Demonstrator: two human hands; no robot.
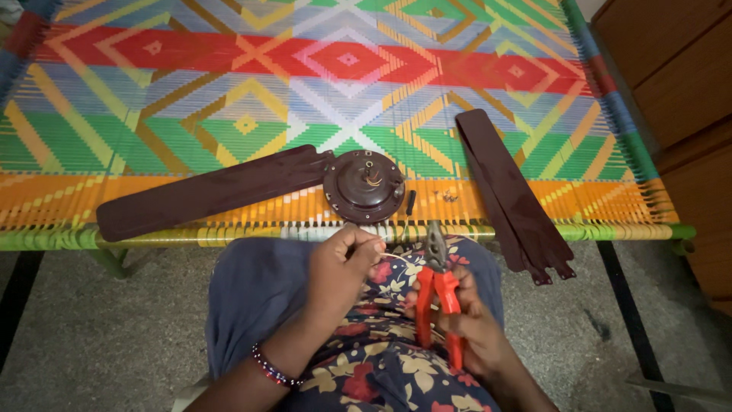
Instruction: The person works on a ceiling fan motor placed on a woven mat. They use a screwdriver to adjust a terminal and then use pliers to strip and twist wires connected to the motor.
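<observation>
My right hand (474, 324) grips red-handled pliers (438, 294), jaws pointing up toward the cot's edge. My left hand (343, 267) is closed, fingertips pinching something small near the pliers' jaws; what it is I cannot tell. A dark brown ceiling fan motor (364, 185) lies on the woven cot just beyond my hands, with one brown blade (206, 192) still joined on its left. Two loose brown blades (511, 191) lie stacked to the right, overhanging the cot's edge. A small dark piece (411, 202) and tiny screws (448, 197) rest beside the motor.
The cot (152, 91) is woven in bright red, green, orange and blue patterns, with a green frame rail (610, 231) along the front. A wooden cabinet (671, 91) stands at the right. Grey speckled floor (91, 336) lies below. My lap is covered by floral cloth.
</observation>
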